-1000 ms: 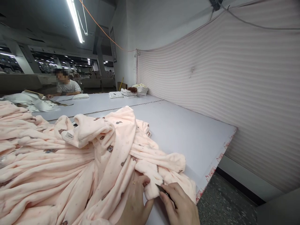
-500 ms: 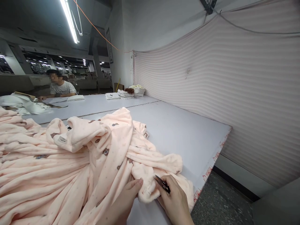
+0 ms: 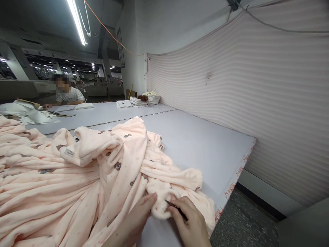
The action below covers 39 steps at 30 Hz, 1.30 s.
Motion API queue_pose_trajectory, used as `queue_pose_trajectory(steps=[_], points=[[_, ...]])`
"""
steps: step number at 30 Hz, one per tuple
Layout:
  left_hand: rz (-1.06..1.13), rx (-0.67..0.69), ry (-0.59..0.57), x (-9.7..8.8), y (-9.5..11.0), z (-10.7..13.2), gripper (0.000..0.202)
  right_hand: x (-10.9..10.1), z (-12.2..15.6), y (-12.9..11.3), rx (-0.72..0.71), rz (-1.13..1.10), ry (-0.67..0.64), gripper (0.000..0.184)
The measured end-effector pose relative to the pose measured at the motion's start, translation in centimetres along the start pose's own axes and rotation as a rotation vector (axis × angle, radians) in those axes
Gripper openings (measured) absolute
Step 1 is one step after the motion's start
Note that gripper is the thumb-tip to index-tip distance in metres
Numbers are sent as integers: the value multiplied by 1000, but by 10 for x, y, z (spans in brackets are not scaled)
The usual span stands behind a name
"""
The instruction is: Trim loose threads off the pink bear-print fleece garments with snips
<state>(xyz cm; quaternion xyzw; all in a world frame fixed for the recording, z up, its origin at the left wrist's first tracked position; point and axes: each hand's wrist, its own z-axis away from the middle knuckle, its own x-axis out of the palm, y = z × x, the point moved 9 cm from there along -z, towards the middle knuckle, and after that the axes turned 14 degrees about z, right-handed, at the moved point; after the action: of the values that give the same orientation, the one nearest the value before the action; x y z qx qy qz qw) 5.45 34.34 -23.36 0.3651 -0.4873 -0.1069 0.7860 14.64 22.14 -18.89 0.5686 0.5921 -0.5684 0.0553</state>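
Note:
A pale pink plush garment [image 3: 131, 151] with small bear prints lies bunched over the left and middle of the table. My left hand [image 3: 140, 214] pinches the edge of its fluffy cuff [image 3: 159, 206], thumb on top. In my right hand [image 3: 189, 218] is a small pair of dark thread snips [image 3: 177, 208], held between thumb and fingers. The tips of the snips point left and reach the cuff opening. Whether the blades are apart I cannot make out. A small white label [image 3: 69, 152] shows on the garment at the left.
The light grey table [image 3: 205, 137] has a taped right edge above a speckled floor. Stacks of folded cloth [image 3: 138, 101] stand at the back. White fabric pieces [image 3: 33, 113] lie far left, near a seated person [image 3: 69, 94]. A striped sheet [image 3: 231, 85] hangs along the right.
My right hand has turned and brought the snips slightly left, so the tips now sit at the cuff opening. My left hand keeps hold of the cuff. The view has shifted slightly.

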Motion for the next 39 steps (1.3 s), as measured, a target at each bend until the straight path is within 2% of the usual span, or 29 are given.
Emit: queue_pose_trajectory(steps=[4,7,9,10,12,14,16,18,20,22,23,24,25,26,27,29,31,32,35,39], points=[[167,260,163,-39,61,-4,35,-2,8,41,178,-144,-27,23],[426,367,136,-59,97,-7,37,11,16,62,252,-144,-31,19],[521,355,118,-67,105,-8,41,31,16,52,163,-73,-61,17],[524,327,136,-71,105,-8,43,45,15,42,100,-22,-94,22],[472,272,174,-78,102,-7,44,73,10,25,12,72,-166,35],[394,287,174,-84,106,-2,37,91,3,19,1,112,-209,36],[335,319,151,-90,116,5,28,92,-7,22,14,71,-213,25],[234,321,119,-93,123,15,25,80,-16,27,-1,-24,-226,15],[65,244,58,-86,115,23,21,61,-23,32,-14,-126,-251,11],[-344,107,-10,-70,88,26,8,46,-26,36,3,-229,-282,13],[-643,28,-40,-62,68,25,6,41,-27,38,20,-273,-294,14],[-990,18,-21,-55,53,22,16,38,-28,38,37,-309,-302,15],[-1240,20,15,-48,38,17,29,37,-28,37,53,-344,-304,16],[-1369,60,55,-40,28,12,49,38,-28,36,66,-375,-307,15],[-1413,156,69,-27,20,6,57,39,-27,34,77,-395,-308,15],[-1426,299,62,-7,8,-4,32,40,-24,32,98,-368,-286,12],[-1370,368,30,2,3,-9,17,36,-21,31,105,-227,-203,8],[-1335,373,17,3,3,-10,16,31,-18,29,96,-136,-147,7],[-1239,376,-12,0,7,-8,11,23,-7,20,22,51,-30,25],[-1193,385,-36,-4,9,-6,13,22,0,11,-45,154,-19,27]])
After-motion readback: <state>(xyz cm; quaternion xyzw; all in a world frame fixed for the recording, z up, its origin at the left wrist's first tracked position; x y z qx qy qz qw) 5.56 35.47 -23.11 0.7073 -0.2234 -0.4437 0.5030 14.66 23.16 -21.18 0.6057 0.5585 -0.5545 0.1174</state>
